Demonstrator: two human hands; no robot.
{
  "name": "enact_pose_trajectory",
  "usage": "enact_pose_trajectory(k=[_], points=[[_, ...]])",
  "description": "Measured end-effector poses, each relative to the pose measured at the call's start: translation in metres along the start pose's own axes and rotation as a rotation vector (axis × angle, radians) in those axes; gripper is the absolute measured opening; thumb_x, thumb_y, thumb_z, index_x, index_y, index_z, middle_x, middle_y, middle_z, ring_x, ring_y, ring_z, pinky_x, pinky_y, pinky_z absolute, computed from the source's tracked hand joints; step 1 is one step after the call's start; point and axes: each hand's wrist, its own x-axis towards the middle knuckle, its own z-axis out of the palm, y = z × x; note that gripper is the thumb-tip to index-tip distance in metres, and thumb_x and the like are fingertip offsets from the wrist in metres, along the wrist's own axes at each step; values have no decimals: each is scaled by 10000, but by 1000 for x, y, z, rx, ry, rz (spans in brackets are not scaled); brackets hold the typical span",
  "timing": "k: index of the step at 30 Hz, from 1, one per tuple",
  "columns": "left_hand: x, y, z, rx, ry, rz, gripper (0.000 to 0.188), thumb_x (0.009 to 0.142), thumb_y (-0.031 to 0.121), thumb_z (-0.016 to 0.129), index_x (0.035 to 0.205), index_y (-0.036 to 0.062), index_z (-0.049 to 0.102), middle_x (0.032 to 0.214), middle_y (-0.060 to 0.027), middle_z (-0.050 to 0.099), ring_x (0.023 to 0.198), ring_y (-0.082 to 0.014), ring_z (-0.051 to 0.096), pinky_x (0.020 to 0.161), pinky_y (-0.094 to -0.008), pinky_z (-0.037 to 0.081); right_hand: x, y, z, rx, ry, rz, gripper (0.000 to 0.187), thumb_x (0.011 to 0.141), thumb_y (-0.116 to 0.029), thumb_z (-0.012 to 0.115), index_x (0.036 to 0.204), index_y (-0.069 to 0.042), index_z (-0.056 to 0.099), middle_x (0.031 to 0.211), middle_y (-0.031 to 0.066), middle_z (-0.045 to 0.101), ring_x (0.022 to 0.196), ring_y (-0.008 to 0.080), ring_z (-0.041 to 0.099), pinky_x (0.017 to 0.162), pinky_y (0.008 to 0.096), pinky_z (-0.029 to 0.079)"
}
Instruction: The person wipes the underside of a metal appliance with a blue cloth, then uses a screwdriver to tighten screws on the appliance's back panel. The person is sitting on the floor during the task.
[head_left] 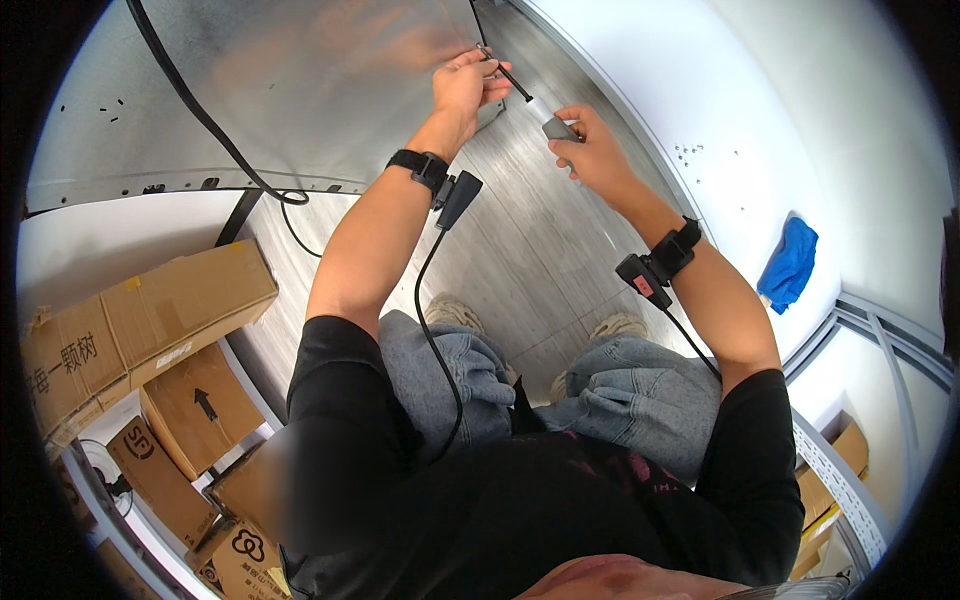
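In my right hand point(590, 150) is a screwdriver point(540, 112) with a white and grey handle, its long dark shaft pointing up and left. The fingers wrap around the handle. My left hand point(465, 85) is at the shaft's far end, thumb and fingers drawn together about the tip. Whatever small piece they pinch there is too small to make out. Both hands are beside the edge of a large grey sheet-metal panel point(290, 90), and the tip meets that edge near the top of the view.
Several small screws point(690, 155) lie on a white surface point(740, 190) at the right, with a blue cloth point(790, 262) farther down. A thick black cable point(190, 90) crosses the panel. Cardboard boxes point(170, 310) stand at the left. Cables hang from both wrist straps.
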Motion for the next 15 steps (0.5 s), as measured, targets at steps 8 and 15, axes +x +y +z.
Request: enact_pose_trajectory(k=[8,15], points=[[-8,0,-3,-55,-49,5,229,954,150,496,1134,12,530,942,-142,659,736,-195,669,630,-279,563,-3,-3,-12,31,-28,80,429,808,-141,621,1202,-51,476,959,86,571,726,134,567,573,271,430],[-16,-2,34,-49,-114,-14,245,979,216,474,1100,18,551,853,-102,639,741,-197,644,670,-291,549,-24,-13,-78,-20,-78,74,381,816,-114,607,1183,-78,512,909,60,576,676,105,552,536,261,415]])
